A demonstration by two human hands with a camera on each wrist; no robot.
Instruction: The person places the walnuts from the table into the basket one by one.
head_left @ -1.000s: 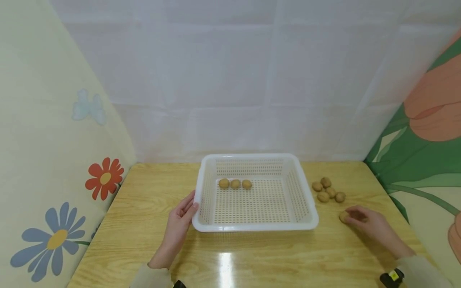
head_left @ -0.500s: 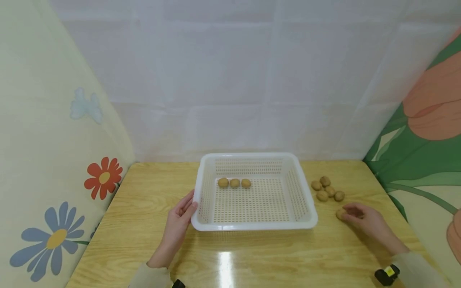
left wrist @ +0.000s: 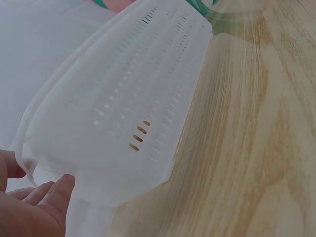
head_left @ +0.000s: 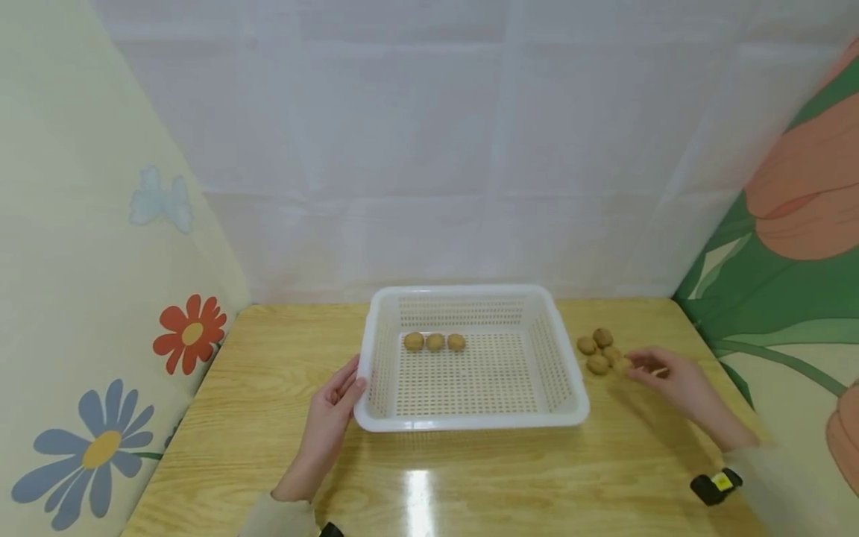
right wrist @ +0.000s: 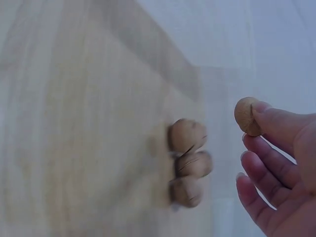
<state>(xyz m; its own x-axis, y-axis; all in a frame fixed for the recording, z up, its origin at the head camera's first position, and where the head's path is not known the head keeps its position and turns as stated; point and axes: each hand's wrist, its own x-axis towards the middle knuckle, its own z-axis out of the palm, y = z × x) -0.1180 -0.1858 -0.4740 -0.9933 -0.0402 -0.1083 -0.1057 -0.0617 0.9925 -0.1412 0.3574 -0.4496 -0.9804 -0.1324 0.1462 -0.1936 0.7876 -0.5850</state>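
Observation:
A white plastic basket [head_left: 471, 423] with slotted walls stands on the table, and three walnuts [head_left: 435, 342] sit in a row along its far left inside. My left hand [head_left: 327, 414] grips the basket's left rim, thumb over the top and fingers under the outside. In the left wrist view, fingertips touch the basket wall [left wrist: 113, 133]. My right hand [head_left: 681, 384] pinches a walnut [right wrist: 245, 117] between thumb and fingertip, the other fingers loosely bent. In the head view this walnut overlaps the edge of a small pile of walnuts [head_left: 598, 365] right of the basket.
The wood-grain table [head_left: 496, 477] runs up to a white cloth backdrop [head_left: 403, 149]. Flower-printed panels [head_left: 798, 328] stand at both sides. Each wrist carries a small black device, the right one [head_left: 715, 486] with a yellow mark.
My right hand has moved away from me and to the left with its walnut, from the near table to the pile. The left hand stays on the basket rim.

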